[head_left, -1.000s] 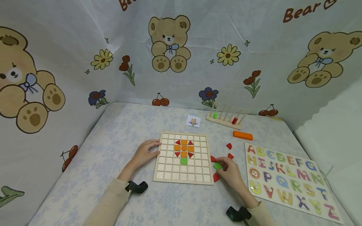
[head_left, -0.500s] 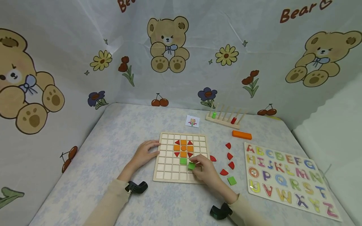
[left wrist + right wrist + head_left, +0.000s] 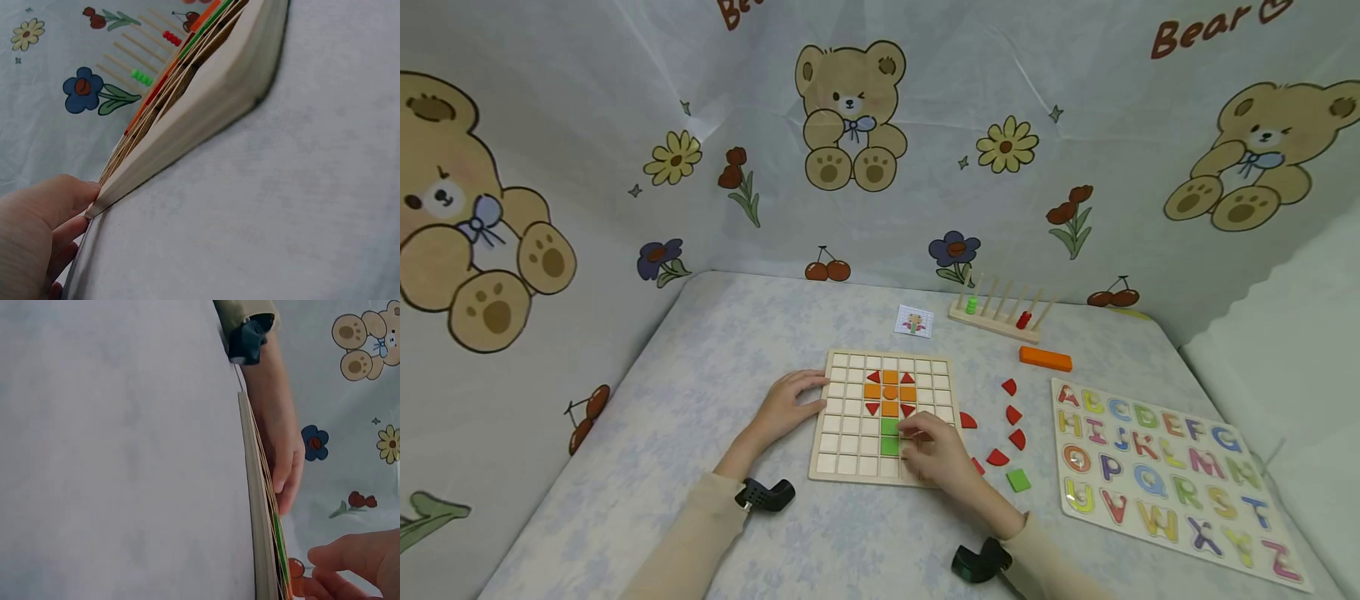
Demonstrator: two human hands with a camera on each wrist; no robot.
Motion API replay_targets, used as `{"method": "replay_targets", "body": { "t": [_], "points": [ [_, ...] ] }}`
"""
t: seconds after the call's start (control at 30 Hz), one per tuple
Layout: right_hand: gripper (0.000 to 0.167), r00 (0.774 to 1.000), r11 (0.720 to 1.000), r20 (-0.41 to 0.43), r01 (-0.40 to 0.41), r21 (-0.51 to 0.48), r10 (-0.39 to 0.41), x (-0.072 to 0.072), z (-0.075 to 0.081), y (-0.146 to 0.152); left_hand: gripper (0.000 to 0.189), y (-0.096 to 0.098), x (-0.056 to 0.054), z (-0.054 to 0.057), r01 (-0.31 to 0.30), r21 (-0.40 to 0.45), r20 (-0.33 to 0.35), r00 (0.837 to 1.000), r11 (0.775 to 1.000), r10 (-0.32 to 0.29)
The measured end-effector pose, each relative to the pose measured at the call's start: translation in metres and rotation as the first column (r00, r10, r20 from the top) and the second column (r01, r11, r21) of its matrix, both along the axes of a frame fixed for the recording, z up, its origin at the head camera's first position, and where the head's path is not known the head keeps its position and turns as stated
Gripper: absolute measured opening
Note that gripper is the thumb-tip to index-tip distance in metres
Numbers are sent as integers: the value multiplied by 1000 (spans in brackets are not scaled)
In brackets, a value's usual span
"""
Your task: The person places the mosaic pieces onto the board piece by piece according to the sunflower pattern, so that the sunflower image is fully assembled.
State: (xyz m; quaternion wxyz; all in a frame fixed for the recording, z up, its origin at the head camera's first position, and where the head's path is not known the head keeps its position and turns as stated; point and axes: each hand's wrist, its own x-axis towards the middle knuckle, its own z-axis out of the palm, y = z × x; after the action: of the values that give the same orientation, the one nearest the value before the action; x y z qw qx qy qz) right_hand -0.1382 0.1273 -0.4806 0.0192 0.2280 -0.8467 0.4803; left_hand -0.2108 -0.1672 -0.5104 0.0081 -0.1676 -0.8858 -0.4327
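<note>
A wooden grid board (image 3: 844,464) lies in the middle of the table. In its cells sit orange squares (image 3: 890,408), an orange disc, red triangles (image 3: 873,377) and two green squares, one directly below the other. My left hand (image 3: 785,407) rests at the board's left edge; in the left wrist view its thumb (image 3: 69,197) touches the rim. Over the board's lower right, my right hand (image 3: 946,457) has its fingertips right beside the lower green square (image 3: 890,446). The right wrist view shows that thumb (image 3: 344,553) and the fingers apart, with nothing visible between them.
Several red quarter-circle pieces (image 3: 1017,439) and a loose green square (image 3: 1018,480) lie right of the board. Behind are a small pattern card (image 3: 913,321), a peg rack (image 3: 996,323) and an orange bar (image 3: 1045,359). An alphabet board (image 3: 1180,475) takes up the right.
My right hand carried a green square from the table's right side onto the board. The square now sits in the cell below the first green one. My left hand stayed put.
</note>
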Motion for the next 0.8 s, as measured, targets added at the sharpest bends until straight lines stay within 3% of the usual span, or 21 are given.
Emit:
{"method": "replay_targets", "body": {
  "t": [0.1,0.2,0.4,0.5,0.57,0.67,0.8],
  "points": [
    [29,994,994,8,105,-5,-105,7,1,19,42,1,0,0,2,-3,3,1000,1000,-2],
    [29,972,972,21,233,14,-234,17,1,42,42,1,0,0,0,-5,4,1000,1000,0],
    [33,887,881,60,444,166,-458,39,2,80,42,1,1,2,0,3,-1,1000,1000,0],
    [35,841,836,120,489,250,-528,48,3,93,42,1,1,3,5,0,-2,1000,1000,-5],
    [36,819,820,155,500,279,-552,51,3,98,42,1,2,3,4,-2,0,1000,1000,-4],
    [38,811,817,173,501,286,-558,53,2,101,42,1,2,3,-4,6,9,1000,1000,4],
    [39,822,824,140,511,246,-552,52,2,98,42,1,2,3,-8,10,17,1000,1000,8]
  ]
}}
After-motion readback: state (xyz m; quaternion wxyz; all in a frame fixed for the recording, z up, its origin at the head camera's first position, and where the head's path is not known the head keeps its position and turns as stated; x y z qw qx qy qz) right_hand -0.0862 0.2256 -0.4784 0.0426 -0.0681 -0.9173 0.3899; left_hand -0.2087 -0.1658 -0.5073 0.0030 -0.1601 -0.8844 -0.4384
